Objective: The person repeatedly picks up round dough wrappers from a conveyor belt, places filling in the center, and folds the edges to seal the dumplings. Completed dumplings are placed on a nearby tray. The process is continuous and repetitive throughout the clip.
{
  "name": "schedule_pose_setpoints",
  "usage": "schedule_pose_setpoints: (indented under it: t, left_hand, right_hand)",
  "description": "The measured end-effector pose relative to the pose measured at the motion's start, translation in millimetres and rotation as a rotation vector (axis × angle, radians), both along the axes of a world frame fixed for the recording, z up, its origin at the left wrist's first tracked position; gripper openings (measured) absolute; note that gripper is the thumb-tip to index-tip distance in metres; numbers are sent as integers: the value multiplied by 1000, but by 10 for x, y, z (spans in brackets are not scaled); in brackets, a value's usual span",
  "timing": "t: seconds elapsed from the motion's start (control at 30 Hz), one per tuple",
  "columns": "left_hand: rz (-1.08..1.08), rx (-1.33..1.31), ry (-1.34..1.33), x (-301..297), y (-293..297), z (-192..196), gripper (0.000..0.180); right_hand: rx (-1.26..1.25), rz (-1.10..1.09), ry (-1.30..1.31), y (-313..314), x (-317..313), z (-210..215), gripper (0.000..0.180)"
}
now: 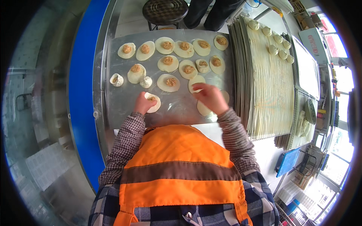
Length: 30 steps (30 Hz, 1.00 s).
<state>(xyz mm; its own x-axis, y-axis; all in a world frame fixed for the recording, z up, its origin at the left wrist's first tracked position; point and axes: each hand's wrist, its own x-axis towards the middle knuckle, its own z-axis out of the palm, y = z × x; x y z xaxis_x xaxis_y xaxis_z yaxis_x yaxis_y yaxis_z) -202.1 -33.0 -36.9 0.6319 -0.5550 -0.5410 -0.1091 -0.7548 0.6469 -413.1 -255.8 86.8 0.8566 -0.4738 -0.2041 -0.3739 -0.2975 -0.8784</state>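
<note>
My left hand [142, 103] grips a round dough wrapper with meat filling [154, 102] at the near edge of a steel work surface [177, 107]. Over the near right part, my right hand [209, 96] has its fingertips pinching the edge of a plain dough wrapper [195, 81]; another plain wrapper [203, 109] lies partly under that hand. Several open wrappers with filling [168, 82] cover the far half of the surface. Two closed dumplings [117, 80] sit at the left.
A stack of slatted trays [269, 86] stands to the right, with several finished dumplings [278, 38] at its far end. A round dark stool [164, 10] and another person's legs [211, 13] are beyond the surface. A blue frame [81, 94] runs along the left.
</note>
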Motion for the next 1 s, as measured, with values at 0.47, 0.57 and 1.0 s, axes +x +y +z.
schedule_pose_setpoints:
  t: [0.47, 0.57, 1.0]
  left_hand:
    - [179, -626, 907, 147, 433, 875, 43]
    - [194, -627, 894, 135, 420, 864, 41]
    - [-298, -459, 402, 169, 311, 1053, 39]
  right_hand:
    - [63, 37, 31, 1053, 922, -75, 17]
    - [-159, 8, -68, 1147, 944, 1, 14]
    - [131, -31, -239, 1151, 864, -25, 14]
